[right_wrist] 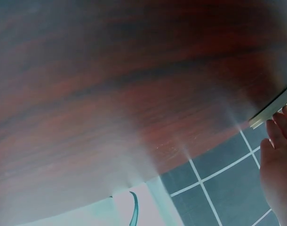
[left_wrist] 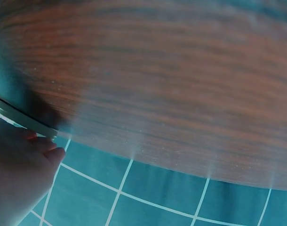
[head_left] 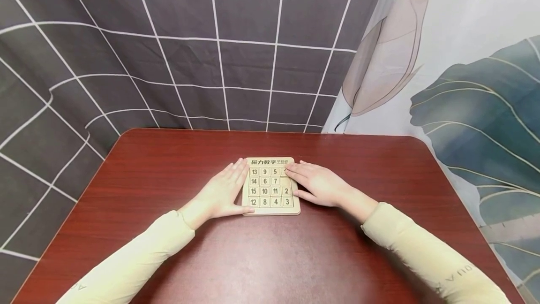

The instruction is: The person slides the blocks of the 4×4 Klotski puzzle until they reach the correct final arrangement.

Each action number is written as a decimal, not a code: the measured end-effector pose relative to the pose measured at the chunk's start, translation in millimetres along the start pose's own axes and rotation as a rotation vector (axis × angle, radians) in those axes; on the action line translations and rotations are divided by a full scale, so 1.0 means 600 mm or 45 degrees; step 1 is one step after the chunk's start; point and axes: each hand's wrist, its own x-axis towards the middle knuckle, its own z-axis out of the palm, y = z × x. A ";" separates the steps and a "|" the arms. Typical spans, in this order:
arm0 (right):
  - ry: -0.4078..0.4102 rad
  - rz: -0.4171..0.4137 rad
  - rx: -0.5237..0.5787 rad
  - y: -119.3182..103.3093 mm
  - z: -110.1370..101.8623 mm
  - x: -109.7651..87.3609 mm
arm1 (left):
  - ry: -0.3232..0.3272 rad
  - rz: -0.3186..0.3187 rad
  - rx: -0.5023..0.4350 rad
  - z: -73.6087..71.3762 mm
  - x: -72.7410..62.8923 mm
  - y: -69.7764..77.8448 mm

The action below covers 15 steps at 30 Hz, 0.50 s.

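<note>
A wooden sliding number puzzle (head_left: 271,210) lies flat on the table in the head view, its numbered tiles in a square grid. The second row shows a gap at its right end. Along the puzzle's left edge rests my left hand (head_left: 219,193), fingers extended, thumb on the lower left corner. My right hand (head_left: 322,184) touches the upper right tile with its fingertips, covering that tile's number; its thumb lies at the right edge. Both wrist views catch only part of each hand, the left hand (left_wrist: 21,165) and the right hand (right_wrist: 280,155), by the board's edge.
The reddish-brown wooden table (head_left: 168,163) extends around the puzzle. A dark cloth with a white grid (head_left: 244,64) hangs behind it and on the left. On the right hangs a pale curtain with large leaf prints (head_left: 485,102).
</note>
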 end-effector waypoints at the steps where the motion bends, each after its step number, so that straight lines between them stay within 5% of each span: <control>1: -0.004 0.001 0.004 0.000 0.000 0.000 | 0.003 0.003 0.001 0.000 0.000 -0.001; 15: -0.003 -0.069 -0.016 -0.027 -0.003 -0.033 | -0.019 0.001 -0.019 -0.005 0.000 0.003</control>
